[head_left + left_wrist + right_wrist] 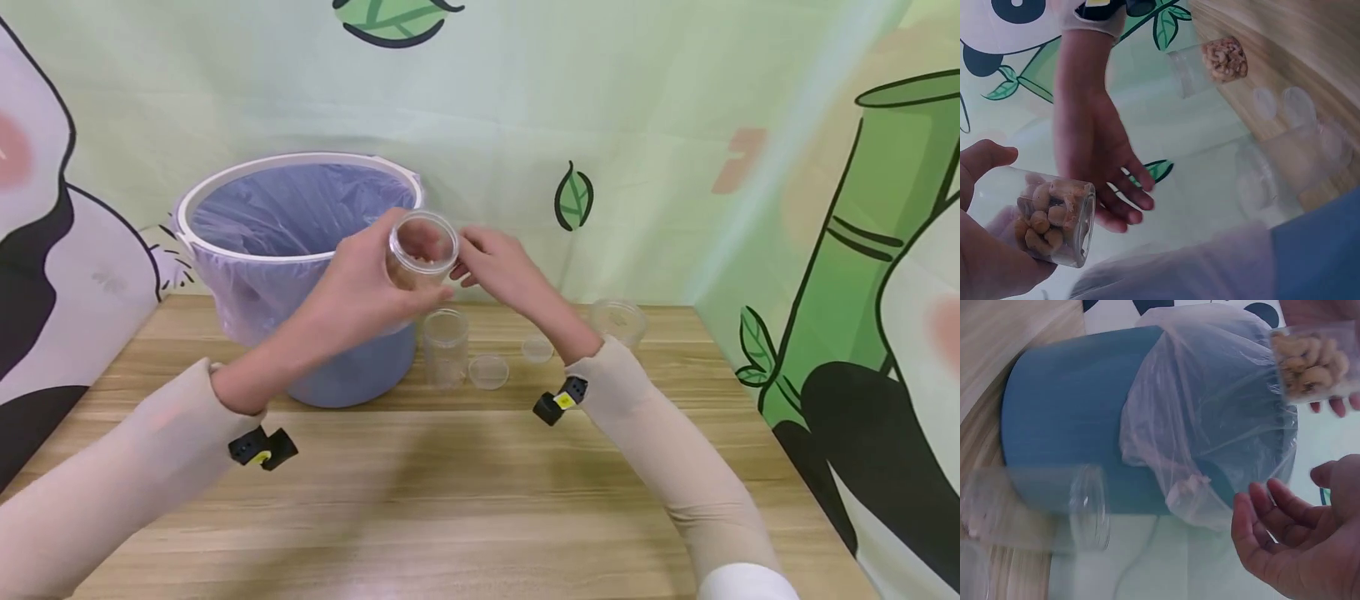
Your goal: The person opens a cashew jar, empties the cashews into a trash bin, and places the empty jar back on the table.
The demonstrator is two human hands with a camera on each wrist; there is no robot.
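My left hand [356,279] grips a clear jar [423,242] near the bin's right rim, with its open mouth visible from above. Cashews and other nuts [1047,215] fill part of that jar in the left wrist view. Just to the right is my right hand [498,265], fingers loosely bent. Its palm shows bare in the right wrist view, where the right hand [1304,540] stays apart from the jar [1313,362]. Part of the left hand's grip is hidden behind the jar.
A blue bin [352,375] lined with a translucent bag [247,292] stands at the left. Beside it are a tall clear jar [446,350] and two clear round lids [489,372]. Behind my right forearm stands another jar [618,321], which contains nuts [1225,59].
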